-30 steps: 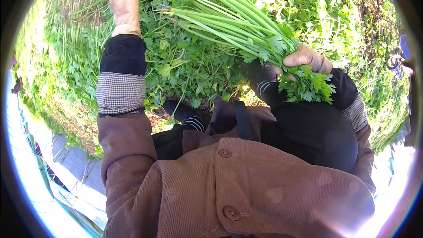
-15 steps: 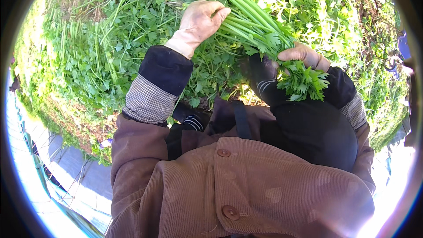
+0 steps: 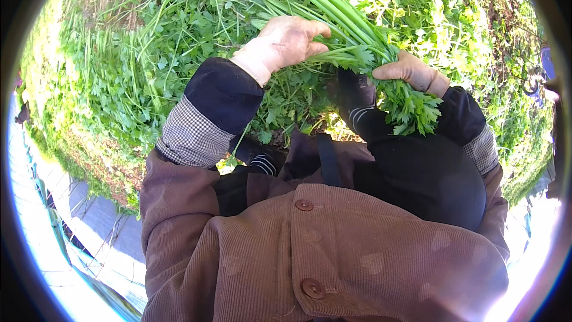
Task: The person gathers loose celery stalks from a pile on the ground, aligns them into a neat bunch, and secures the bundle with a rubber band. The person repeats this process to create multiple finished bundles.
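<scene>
A bunch of leafy celery (image 3: 330, 1) lies diagonally across the upper middle, pale stalk ends at upper left, leaves toward my right knee. My right hand (image 3: 408, 74) is closed round its leafy lower part, thumb on top. My left hand (image 3: 286, 42) is on the lower side of the stalks, fingers curled over some of them; the fingertips are partly hidden among the stalks. Both wrists have dark cuffs with checked cloth bands. The bunch hangs over my dark-clad right leg (image 3: 429, 173).
Cut greens and leafy plants (image 3: 131, 83) cover the ground around me, with a dry straw patch (image 3: 110, 6) at upper left. Pale sheeting with wire (image 3: 101, 232) runs along the lower left. Small dark and blue objects (image 3: 545, 65) sit at the far right, too small to make out.
My left hand has swung from the upper left rightward and down onto the stalks, shifting slightly lower since half a second ago. My right hand keeps its hold, moved a little upward.
</scene>
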